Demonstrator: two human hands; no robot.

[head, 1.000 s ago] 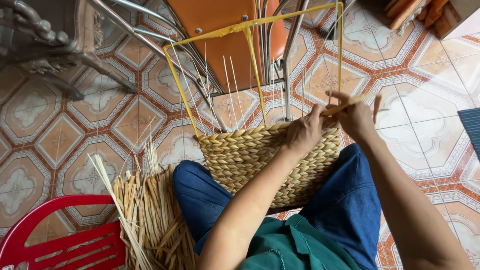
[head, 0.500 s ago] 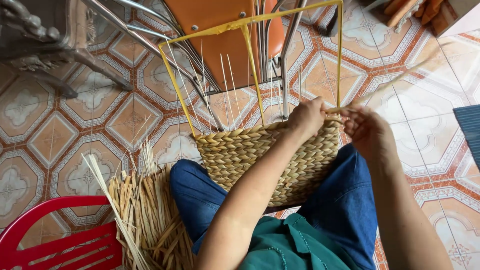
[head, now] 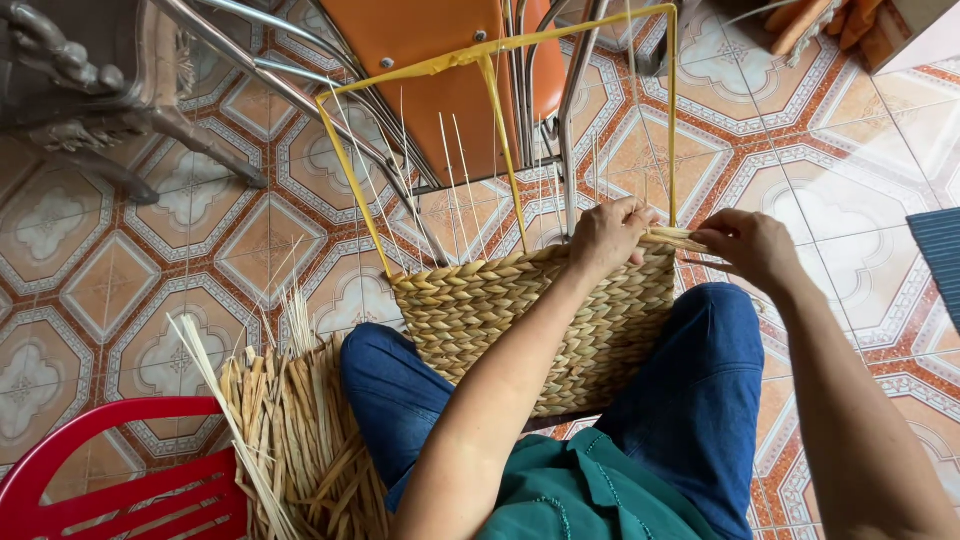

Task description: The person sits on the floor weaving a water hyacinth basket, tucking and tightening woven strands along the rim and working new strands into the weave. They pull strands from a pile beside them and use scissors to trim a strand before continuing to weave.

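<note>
A half-woven straw basket (head: 520,315) rests between my knees, built on a yellow frame (head: 500,95) with thin upright ribs. My left hand (head: 610,235) grips the top edge of the weave near the right corner. My right hand (head: 750,245) pinches a flat straw strand (head: 672,238) that runs from the rim toward that corner. Both hands sit close together at the upper right of the basket.
A bundle of loose dried straw (head: 290,440) lies at my left knee. A red plastic chair (head: 110,480) is at the lower left. An orange metal-legged chair (head: 450,60) stands behind the basket on the patterned tile floor (head: 120,280).
My right hand drew the strand out to the right, then came back in toward the basket's right corner. My left hand stayed on the rim.
</note>
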